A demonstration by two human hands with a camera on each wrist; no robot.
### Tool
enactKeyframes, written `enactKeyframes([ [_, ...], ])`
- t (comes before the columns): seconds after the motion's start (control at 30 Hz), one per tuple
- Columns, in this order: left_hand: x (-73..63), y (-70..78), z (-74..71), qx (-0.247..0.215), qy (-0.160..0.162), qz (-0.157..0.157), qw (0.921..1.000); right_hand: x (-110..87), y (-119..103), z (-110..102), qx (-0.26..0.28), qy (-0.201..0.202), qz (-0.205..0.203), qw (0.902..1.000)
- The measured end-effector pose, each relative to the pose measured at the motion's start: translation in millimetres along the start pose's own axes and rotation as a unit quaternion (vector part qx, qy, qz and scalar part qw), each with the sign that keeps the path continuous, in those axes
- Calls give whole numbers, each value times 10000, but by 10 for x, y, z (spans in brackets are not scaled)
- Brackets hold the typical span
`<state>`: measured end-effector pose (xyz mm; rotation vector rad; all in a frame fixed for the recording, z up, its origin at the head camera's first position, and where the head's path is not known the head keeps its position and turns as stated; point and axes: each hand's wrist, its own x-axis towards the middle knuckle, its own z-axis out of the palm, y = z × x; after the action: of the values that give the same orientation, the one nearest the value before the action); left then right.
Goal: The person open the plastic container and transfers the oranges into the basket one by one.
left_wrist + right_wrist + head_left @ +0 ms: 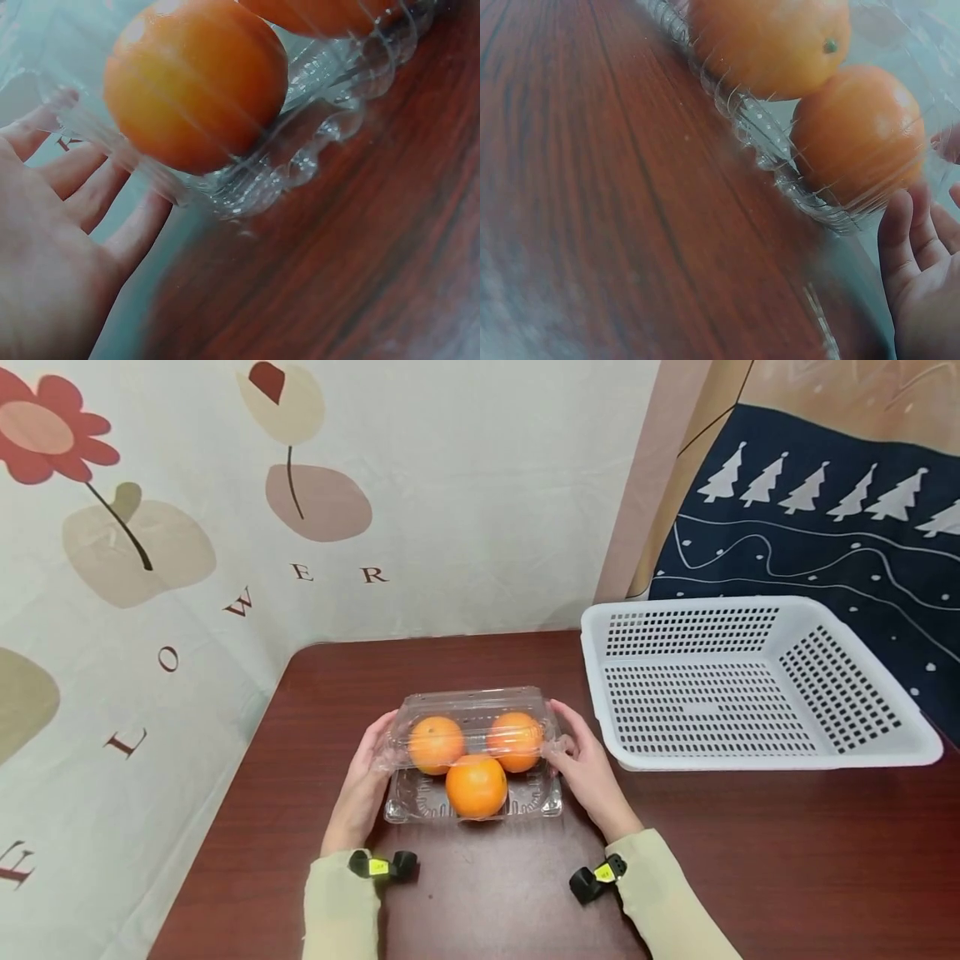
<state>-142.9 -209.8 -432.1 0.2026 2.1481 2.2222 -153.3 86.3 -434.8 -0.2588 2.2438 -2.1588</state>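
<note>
Clear plastic box stands toward the far side of the table, its lid tilted above the base. On the left, our left hand has its fingers behind the lid's edge; the thumb is hidden, so we cannot tell whether it pinches. Inside sit three oranges, two far and one near, so we should swing the lid gently and not let it snag on the fruit. On the right, our right hand pinches the lid's edge between thumb and fingers. We would do best to move both sides together, since thin plastic probably twists under an uneven pull. Farther right, the white basket is near that hand, leaving us little room to swing outward.
</note>
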Motion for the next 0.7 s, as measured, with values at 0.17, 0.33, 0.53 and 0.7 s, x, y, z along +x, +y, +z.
enactKeyframes([
  [0.17, -1, -15, -15, -110, -124, 78, 9998, 8, 14, -1, 52, -23, 6, 10000],
  [0.33, 16, -38, -9, -348, -199, 142, 9991, 16, 14, -4, 106, -62, 9, 9999],
  [0.53, 0, -76, 8, -694, -18, -1, 9976, 26, 44, -12, 246, -81, 115, 9996],
  [0.7, -6, -86, 15, -427, -20, -7, 9991, 63, 174, -32, 429, -146, 161, 9988],
])
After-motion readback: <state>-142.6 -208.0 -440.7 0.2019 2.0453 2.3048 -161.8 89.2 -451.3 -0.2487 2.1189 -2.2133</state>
